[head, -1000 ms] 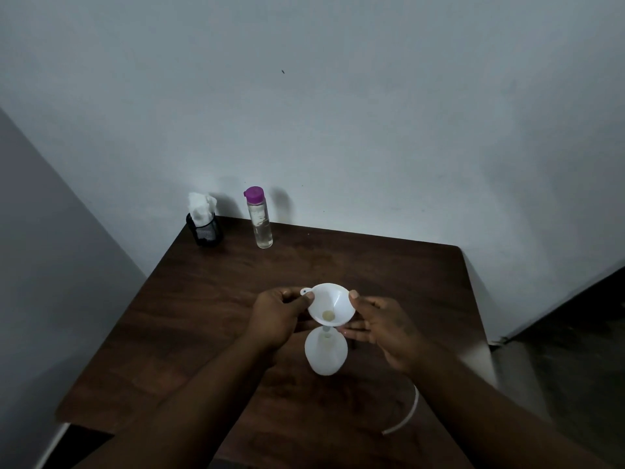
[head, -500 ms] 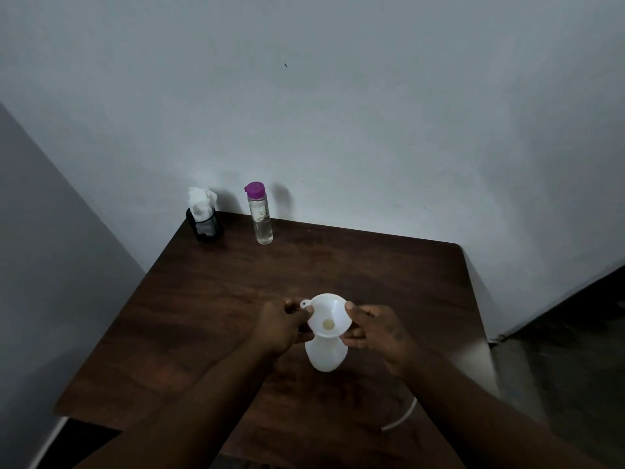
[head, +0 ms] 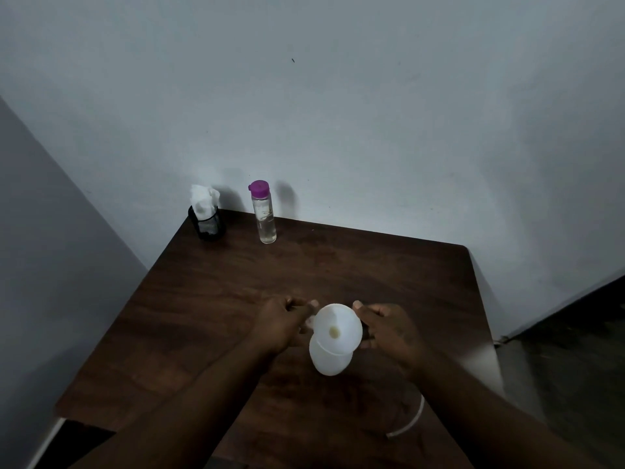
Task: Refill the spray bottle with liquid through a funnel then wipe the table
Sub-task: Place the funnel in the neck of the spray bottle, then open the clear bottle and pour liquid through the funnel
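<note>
We look down on a dark tabletop [head: 209, 299]. A white funnel [head: 338, 328] sits in the white bottle [head: 329, 358] near the front edge. Our left hand [head: 282, 324] and right hand [head: 389, 328] pinch the funnel rim from either side. Letting go unevenly could tip the light bottle. The capped liquid bottle [head: 263, 211] stands far back.

2 hands [head: 284, 324] [head: 389, 330], 1 funnel [head: 338, 328], 2 bottles [head: 329, 358] [head: 263, 213], 1 tissue holder [head: 207, 223]
</note>
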The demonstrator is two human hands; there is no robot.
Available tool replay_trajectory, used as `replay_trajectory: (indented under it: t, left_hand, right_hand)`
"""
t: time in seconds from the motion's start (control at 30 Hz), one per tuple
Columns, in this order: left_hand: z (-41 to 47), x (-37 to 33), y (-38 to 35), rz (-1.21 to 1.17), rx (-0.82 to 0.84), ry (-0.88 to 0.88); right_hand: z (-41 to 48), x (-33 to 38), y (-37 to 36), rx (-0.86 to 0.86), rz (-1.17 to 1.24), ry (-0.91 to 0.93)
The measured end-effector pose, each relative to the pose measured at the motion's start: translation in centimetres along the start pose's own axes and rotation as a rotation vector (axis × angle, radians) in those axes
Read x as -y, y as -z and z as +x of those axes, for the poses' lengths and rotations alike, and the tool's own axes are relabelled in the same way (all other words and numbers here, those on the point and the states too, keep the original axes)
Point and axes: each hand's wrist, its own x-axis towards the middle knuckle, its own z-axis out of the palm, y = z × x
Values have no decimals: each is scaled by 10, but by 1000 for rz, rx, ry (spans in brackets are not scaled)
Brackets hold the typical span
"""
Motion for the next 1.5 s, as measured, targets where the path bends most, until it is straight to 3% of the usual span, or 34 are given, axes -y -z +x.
replay_trajectory:
  t: [0.2, 0.37, 0.5, 0.9, 1.13, 1.3, 1.5]
  left_hand:
    - [22, -3, 13, 76, -63, -27]
    - [52, -13, 30, 134, -128, -56]
    - [72, -13, 38, 110, -125, -49]
    - [110, -12, 32, 118, -147, -61]
    - [155, -14, 55, 211, -350, -124]
    - [204, -46, 74, 394, -536, -305]
    - [261, -90, 88, 500, -430, -427]
  right_hand:
    - [20, 11, 0, -53, -296, 101]
    - [27, 33, 4, 169, -417, 231]
    - [38, 32, 8, 209, -476, 238]
    - [45, 21, 8, 126, -550, 206]
    - [40, 21, 11, 132, -471, 218]
    - [41, 20, 18, 0, -488, 226]
    - [41, 16, 29, -156, -418, 226]
